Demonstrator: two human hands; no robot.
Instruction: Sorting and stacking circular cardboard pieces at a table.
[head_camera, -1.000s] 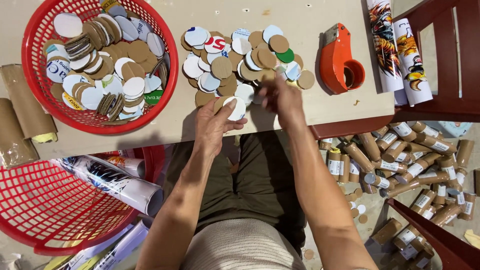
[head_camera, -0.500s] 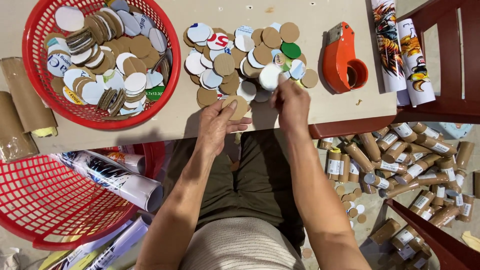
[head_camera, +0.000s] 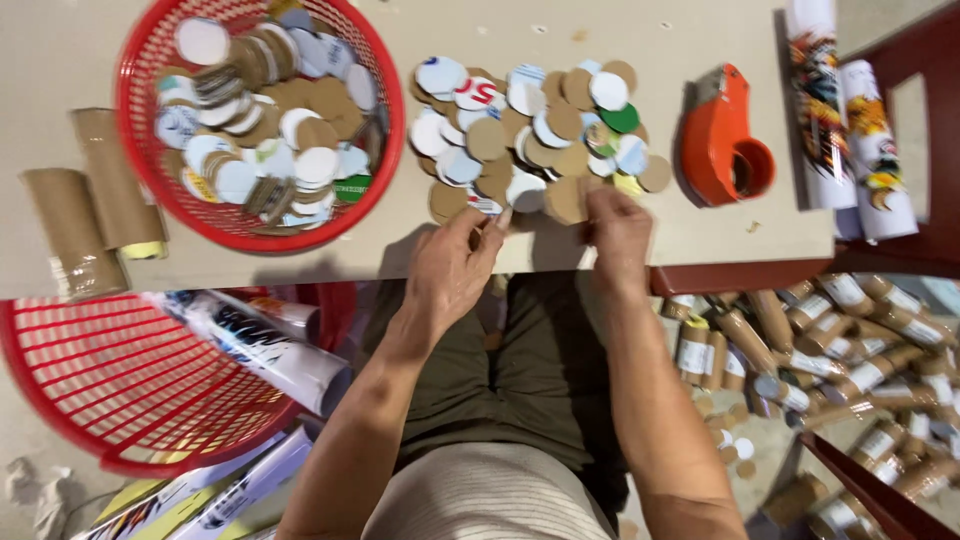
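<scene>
Hands (head_camera: 530, 255) at discs (head_camera: 530, 130), beige table (head_camera: 620, 30)

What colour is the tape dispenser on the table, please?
The tape dispenser is orange, shown in the head view.

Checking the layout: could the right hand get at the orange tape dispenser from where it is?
Probably yes: the right hand rests at the loose discs' edge, and only bare table lies between it and the orange tape dispenser.

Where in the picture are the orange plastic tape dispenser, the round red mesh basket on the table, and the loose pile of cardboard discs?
orange plastic tape dispenser (head_camera: 712, 130), head view, on its curved body.
round red mesh basket (head_camera: 385, 150), head view, on its right rim.
loose pile of cardboard discs (head_camera: 487, 139), head view, on a brown disc mid-pile.
</scene>
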